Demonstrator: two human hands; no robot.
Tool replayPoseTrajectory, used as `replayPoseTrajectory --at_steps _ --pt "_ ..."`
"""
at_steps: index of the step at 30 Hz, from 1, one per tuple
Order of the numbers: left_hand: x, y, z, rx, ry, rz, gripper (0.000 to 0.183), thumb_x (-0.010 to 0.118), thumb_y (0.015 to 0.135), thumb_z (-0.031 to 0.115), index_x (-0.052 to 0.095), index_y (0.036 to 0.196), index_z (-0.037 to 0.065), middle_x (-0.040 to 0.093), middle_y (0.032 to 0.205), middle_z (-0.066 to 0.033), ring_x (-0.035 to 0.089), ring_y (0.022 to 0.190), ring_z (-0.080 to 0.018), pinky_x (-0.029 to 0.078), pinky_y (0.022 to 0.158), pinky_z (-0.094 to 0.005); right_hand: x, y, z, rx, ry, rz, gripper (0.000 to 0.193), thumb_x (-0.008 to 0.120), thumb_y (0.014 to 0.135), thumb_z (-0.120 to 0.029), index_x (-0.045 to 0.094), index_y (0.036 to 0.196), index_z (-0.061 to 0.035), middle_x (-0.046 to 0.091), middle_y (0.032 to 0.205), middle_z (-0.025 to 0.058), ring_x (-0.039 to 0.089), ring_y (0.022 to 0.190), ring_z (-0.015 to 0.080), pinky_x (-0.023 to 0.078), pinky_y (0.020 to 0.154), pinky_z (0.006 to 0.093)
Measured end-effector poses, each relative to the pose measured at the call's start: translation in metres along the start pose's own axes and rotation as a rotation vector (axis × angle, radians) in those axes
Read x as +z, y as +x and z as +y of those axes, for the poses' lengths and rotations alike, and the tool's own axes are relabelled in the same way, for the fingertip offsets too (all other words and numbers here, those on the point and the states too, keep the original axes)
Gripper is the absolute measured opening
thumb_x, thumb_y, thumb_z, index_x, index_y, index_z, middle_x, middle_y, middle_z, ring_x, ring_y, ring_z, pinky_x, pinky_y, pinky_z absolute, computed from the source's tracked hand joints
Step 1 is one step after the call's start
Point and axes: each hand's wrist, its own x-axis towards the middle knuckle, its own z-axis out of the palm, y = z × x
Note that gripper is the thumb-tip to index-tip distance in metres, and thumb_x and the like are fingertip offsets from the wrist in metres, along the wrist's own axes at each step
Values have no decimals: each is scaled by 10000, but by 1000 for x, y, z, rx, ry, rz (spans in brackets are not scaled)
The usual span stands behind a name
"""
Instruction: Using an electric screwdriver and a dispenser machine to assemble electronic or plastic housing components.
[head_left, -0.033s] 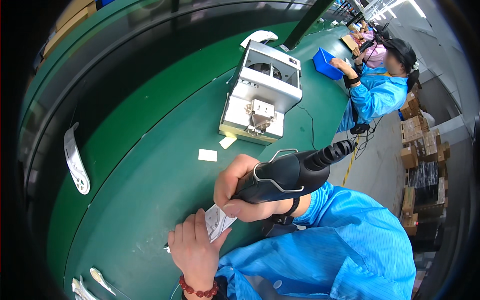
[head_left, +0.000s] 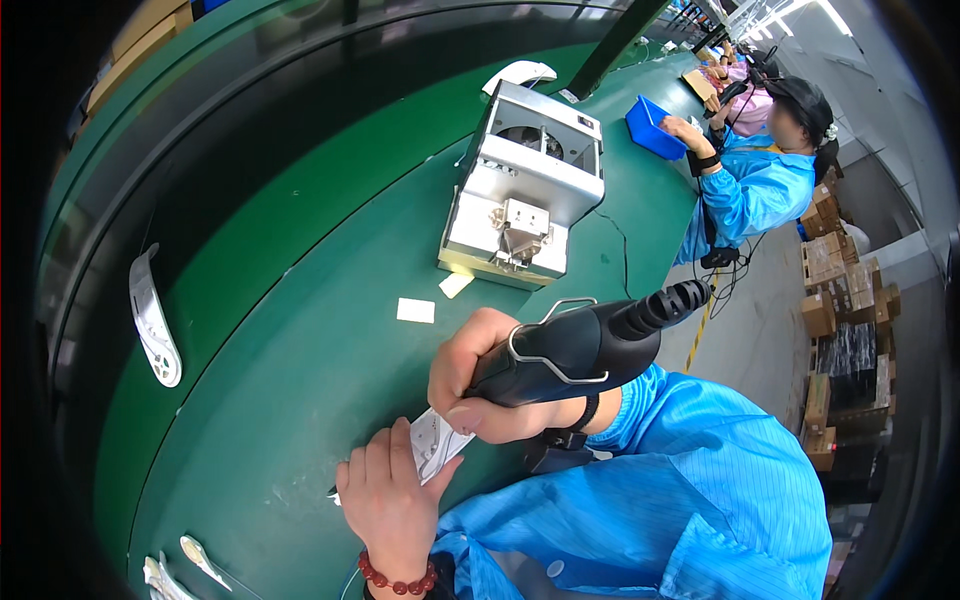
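Grip is unchanged: our right hand [head_left: 460, 366] wraps around a black, rounded power tool [head_left: 580, 348] over the white, moulded plastic piece [head_left: 432, 440], which our left hand [head_left: 393, 487] clasps against the green tabletop [head_left: 330, 345]; only the long, white, curved part [head_left: 152, 325] leftward shifts slightly, leaving our work undisturbed.

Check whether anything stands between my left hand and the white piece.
Nothing visible does: your left hand holds the white piece directly. Your right hand, gripping the black tool, hides part of that piece from view.
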Motion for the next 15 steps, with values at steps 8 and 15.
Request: replayPoseTrajectory --at_steps 8,15 --pt "-1 -2 -3 4 -2 0 658 783 683 478 608 1140 38 612 973 -79 560 775 -252 410 691 -396 3 1 7 -75 1 -17 305 715 874 -77 444 1012 -56 603 749 69 585 662 155 489 615 298" --pt "2 -3 -1 1 4 4 661 785 687 479 611 1146 35 611 985 -75 570 789 -254 418 702 -398 -1 1 8 -133 -58 -57 311 736 857 -87 465 1003 -42 616 758 66 593 662 153 490 609 293"
